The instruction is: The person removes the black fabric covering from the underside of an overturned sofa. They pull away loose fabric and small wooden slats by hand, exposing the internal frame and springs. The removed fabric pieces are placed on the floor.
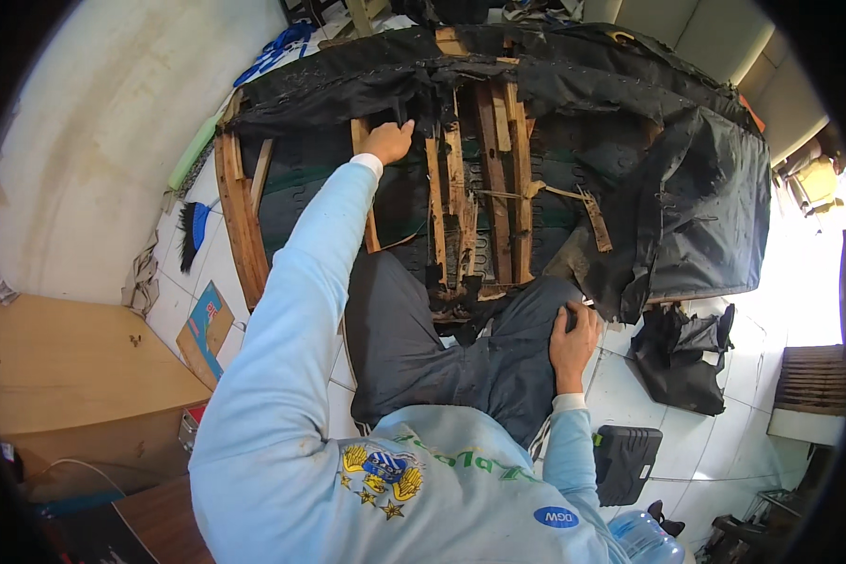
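Note:
An upturned sofa frame lies before me, its wooden slats (522, 179) and dark springs (479, 254) bared under torn black fabric (348, 103). My left hand (388, 144) reaches far forward over the frame, its fingers closed at the hanging edge of that fabric, beside a short wooden upright (360, 136). The fingertips are partly hidden. Resting on my right knee, my right hand (573, 340) has its fingers apart and holds nothing I can see. Near the middle, a broken piece of wood (596, 221) hangs at the end of a pale strip (556, 190).
Loose black fabric (691, 197) drapes the frame's right end, and a torn piece (686, 357) lies on the white tiles. A black plastic case (627, 463) and a clear bottle (644, 536) are at my right. To the left are a blue brush (195, 230) and a wooden board (85, 357).

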`<state>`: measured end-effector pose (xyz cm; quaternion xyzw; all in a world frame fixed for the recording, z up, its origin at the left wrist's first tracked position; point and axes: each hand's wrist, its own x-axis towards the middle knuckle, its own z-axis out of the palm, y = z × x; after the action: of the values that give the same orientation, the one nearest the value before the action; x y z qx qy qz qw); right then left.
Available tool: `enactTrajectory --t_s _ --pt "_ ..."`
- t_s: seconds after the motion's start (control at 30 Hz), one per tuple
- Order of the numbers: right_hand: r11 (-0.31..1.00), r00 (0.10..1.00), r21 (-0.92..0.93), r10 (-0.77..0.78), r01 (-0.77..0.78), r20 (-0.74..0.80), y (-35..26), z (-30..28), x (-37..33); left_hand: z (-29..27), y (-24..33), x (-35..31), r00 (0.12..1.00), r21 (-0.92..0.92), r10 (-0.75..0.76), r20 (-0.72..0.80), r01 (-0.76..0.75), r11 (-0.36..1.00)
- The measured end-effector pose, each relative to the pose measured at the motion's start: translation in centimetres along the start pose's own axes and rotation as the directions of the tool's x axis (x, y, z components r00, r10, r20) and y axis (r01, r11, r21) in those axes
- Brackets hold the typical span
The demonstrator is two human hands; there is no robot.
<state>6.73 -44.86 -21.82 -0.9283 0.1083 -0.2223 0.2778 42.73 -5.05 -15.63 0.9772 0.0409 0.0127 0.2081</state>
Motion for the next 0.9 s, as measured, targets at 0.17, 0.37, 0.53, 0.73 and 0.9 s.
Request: enactTrajectory --t_s 0.17,0.37,0.53,0.73,0.9 --pt "0.995 0.997 -0.066 0.071 -0.07 0.019 0.9 -0.4 0.7 -1.5 5.4 -0.8 0.99 0.023 0.019 0.141 -0.023 0.999" --pt "0.994 0.995 -0.06 0.091 -0.088 0.045 -0.1 0.2 1.4 -0.4 2.2 2.1 0.918 -0.04 0.382 0.107 -0.379 0.924" --pt "0.996 0.995 -0.039 0.083 -0.08 0.063 -0.1 1.2 1.6 -0.7 1.2 3.1 0.951 -0.156 0.307 -0.032 -0.308 0.938" --pt "0.989 0.99 -0.111 0.112 -0.102 0.089 0.0 0.4 1.9 -29.9 10.6 9.7 0.85 -0.801 0.013 -0.527 -0.501 0.328" --pt "0.964 0.991 -0.255 -0.048 0.079 0.126 -2.6 1.0 2.5 -31.4 9.4 6.7 0.752 -0.493 0.105 -0.651 -0.523 0.695"
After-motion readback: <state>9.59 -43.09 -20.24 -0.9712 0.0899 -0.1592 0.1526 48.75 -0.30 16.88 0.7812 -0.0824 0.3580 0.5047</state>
